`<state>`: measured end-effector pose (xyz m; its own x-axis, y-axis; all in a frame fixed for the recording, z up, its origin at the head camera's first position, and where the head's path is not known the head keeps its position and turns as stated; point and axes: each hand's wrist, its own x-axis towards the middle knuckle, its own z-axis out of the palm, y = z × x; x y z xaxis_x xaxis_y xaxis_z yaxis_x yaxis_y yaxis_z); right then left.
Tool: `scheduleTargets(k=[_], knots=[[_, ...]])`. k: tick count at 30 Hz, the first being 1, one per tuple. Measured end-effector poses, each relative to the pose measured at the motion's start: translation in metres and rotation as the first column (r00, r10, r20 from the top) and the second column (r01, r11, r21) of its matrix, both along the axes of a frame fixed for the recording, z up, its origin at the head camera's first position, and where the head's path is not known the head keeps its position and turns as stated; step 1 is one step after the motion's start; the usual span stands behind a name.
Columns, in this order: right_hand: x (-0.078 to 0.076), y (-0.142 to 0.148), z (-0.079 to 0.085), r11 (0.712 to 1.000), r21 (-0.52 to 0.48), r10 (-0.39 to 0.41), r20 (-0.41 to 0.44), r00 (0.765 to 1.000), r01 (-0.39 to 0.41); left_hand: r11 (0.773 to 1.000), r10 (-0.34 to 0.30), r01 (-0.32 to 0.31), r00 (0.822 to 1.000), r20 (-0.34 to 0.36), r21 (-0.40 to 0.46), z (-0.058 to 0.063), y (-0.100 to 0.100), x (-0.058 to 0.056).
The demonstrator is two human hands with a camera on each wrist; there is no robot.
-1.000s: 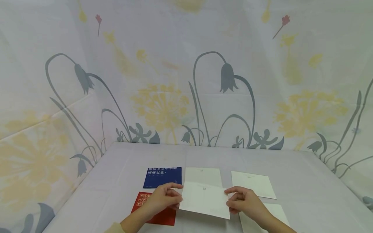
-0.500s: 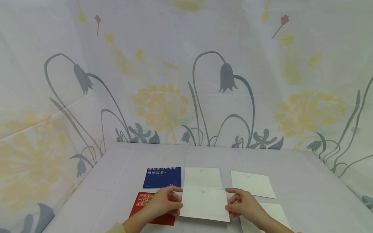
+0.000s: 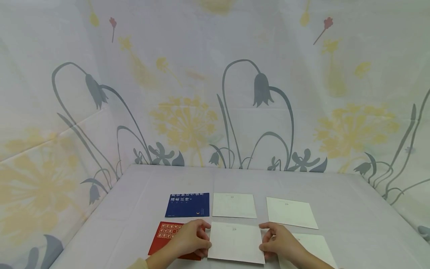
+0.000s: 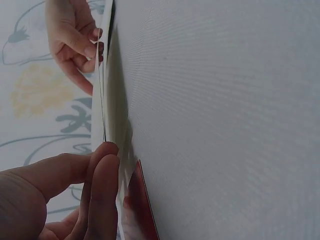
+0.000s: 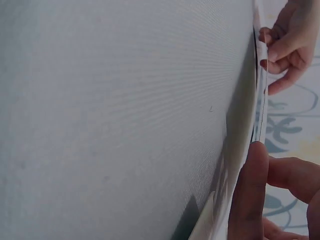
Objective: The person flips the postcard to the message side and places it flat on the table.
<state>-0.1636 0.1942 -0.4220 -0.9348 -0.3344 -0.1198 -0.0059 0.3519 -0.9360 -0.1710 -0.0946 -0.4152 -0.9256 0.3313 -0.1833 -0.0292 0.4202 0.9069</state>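
A white postcard (image 3: 236, 243) with a small grey mark near its top lies between my two hands, low over the table. On its left edge, my left hand (image 3: 191, 238) pinches it between thumb and fingers. The right hand (image 3: 281, 242) grips the opposite edge the same way. Seen edge-on in the left wrist view, the postcard (image 4: 99, 107) stands slightly off the tabletop, with a shadow beneath. A red card (image 3: 161, 244) with pale printed characters lies partly hidden under my left forearm. Another white card (image 3: 317, 246) is partly covered by the right hand and wrist.
Just beyond the held postcard lies a white card (image 3: 234, 205), with a blue card (image 3: 188, 209) bearing white characters to its left. Farther right is another white card (image 3: 292, 212). A flower-printed cloth (image 3: 208, 86) hangs behind the pale table (image 3: 342, 194).
Both hands have brought the postcard down and toward me, and it has levelled out. A gap now shows between it and the white card behind.
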Motion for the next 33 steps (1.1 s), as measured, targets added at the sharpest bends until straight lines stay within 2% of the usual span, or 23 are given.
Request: scheduleTargets(k=[8, 14, 23, 33], knots=[[-0.0012, -0.0024, -0.0054, 1.0, 0.027, -0.013, 0.013, 1.0, 0.013, 0.999, -0.001, 0.001, 1.0, 0.01, -0.036, -0.0012, 0.0, -0.0005], [-0.0008, -0.0047, -0.0067, 0.998, 0.066, -0.02, 0.007, 1.0, 0.02, 1.0, -0.005, 0.005, 1.0, 0.023, -0.028, -0.001, -0.0001, -0.0008], [-0.0002, -0.0075, -0.0046, 0.989, 0.142, -0.021, -0.051, 0.998, 0.028, 0.999, 0.013, -0.012, 0.999, 0.037, -0.034, -0.0019, 0.0013, -0.0009], [0.0004, -0.0081, -0.0031, 0.985, 0.172, -0.015, -0.055, 0.998, 0.024, 0.999, 0.018, -0.017, 0.999, 0.039, -0.028, -0.0062, 0.0021, -0.0021]])
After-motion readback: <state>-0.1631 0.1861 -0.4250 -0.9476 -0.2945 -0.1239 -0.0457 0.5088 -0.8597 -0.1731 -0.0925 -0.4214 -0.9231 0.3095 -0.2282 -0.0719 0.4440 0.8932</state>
